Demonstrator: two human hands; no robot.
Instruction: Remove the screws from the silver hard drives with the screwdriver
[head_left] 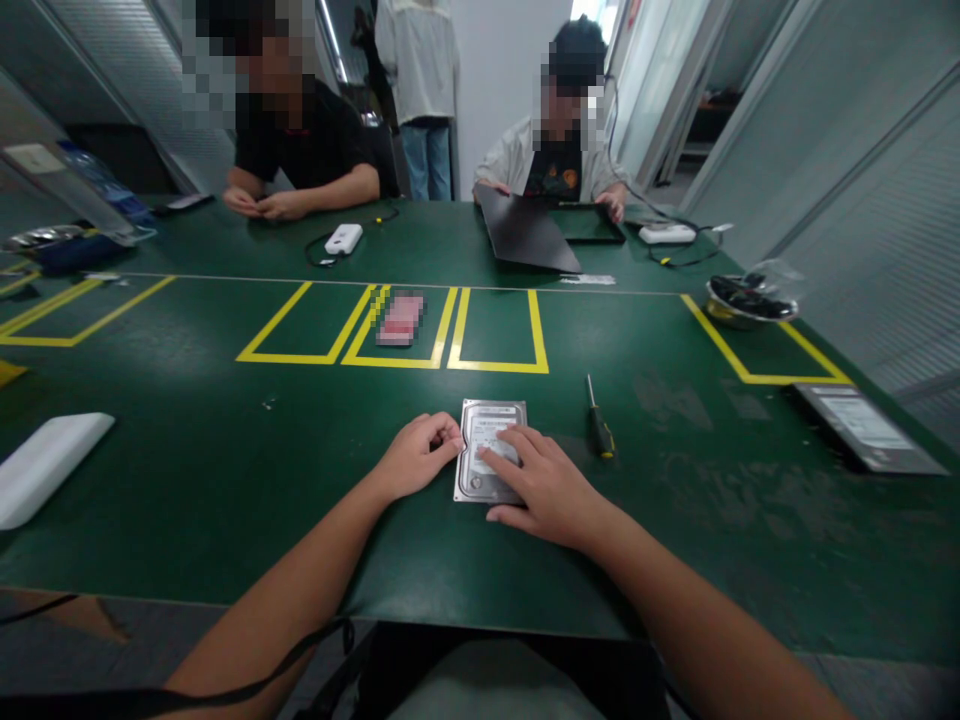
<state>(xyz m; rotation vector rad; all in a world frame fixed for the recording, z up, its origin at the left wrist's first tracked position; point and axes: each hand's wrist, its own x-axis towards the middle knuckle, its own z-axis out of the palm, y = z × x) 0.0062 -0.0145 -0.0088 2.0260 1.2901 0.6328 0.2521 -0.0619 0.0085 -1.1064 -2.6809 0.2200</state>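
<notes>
A silver hard drive [491,425] lies flat on the green table [225,480] in front of me, label side up. My left hand [416,455] is curled, its fingertips pinched against the drive's left edge. My right hand [544,485] rests on top of the drive's lower right part, fingers stretched flat over the label. A screwdriver with a black and yellow handle [598,420] lies on the table just right of the drive, untouched.
Yellow tape boxes [495,340] mark the table's middle. A white case [45,465] lies at the left edge, a flat dark device [870,425] at right, a metal bowl [746,300] beyond it. Two people sit across; one handles a laptop [532,235].
</notes>
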